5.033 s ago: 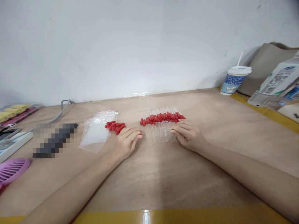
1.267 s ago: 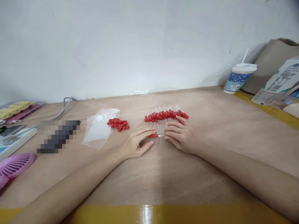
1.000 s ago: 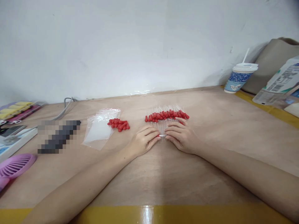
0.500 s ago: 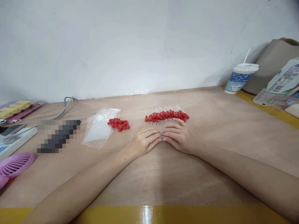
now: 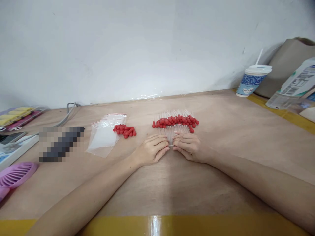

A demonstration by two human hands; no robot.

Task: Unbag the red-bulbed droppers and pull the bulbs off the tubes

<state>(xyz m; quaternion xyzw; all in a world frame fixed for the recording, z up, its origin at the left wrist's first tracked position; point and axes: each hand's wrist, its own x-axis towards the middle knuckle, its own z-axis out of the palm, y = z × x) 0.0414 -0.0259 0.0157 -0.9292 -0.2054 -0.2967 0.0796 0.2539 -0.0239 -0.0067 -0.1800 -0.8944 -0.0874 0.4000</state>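
A row of clear thin droppers with red bulbs (image 5: 176, 121) lies on the wooden table, some tubes pointing to the wall and others toward me. My left hand (image 5: 154, 149) curls over the left side of the near tubes (image 5: 171, 136), its fingers bent together. From the right, my right hand (image 5: 190, 146) presses in on the same tubes with bent fingers. A narrow gap between my fingertips shows several tubes lined up side by side. What lies under my palms is hidden.
Left of the hands, more red bulbs (image 5: 125, 130) lie in a small heap beside clear zip bags (image 5: 104, 136). A purple fan (image 5: 18, 173), a power strip (image 5: 19, 146) and a blurred dark object (image 5: 62, 144) sit further left. A paper cup (image 5: 253, 80) stands back right.
My fingertips have drawn slightly apart, uncovering more of the near tubes. One red bulb at the right now sits lower, nearer my right hand.
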